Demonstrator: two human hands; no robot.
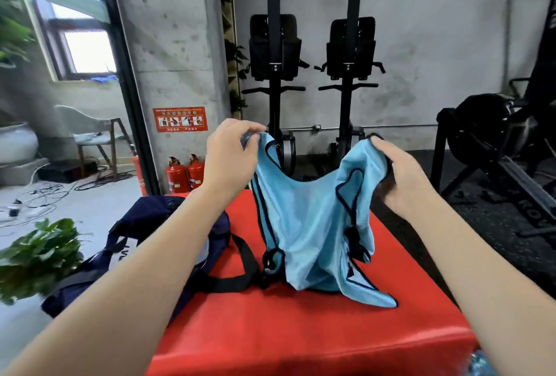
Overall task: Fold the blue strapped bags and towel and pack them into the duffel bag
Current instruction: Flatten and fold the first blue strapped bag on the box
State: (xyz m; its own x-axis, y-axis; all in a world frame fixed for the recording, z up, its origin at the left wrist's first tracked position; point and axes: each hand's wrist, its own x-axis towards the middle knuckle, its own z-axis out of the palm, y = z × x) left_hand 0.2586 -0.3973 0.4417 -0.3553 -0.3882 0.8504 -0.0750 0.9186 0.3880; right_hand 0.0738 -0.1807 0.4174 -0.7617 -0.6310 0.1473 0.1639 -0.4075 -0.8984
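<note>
A light blue strapped bag [313, 225] with black trim hangs between my two hands above a red padded box [301, 333]. My left hand [231, 156] pinches its upper left strap. My right hand [403, 174] grips its upper right strap. The bag's lower end crumples on the red surface. A navy duffel bag [168, 225] with black straps lies on the left part of the box, partly behind my left forearm. No towel is in view.
Two red fire extinguishers [185, 175] stand on the floor behind the box. Black gym machines [313, 75] line the back wall and the right side. A leafy plant [39, 255] is at the left, with cables and a chair [96, 138] beyond it.
</note>
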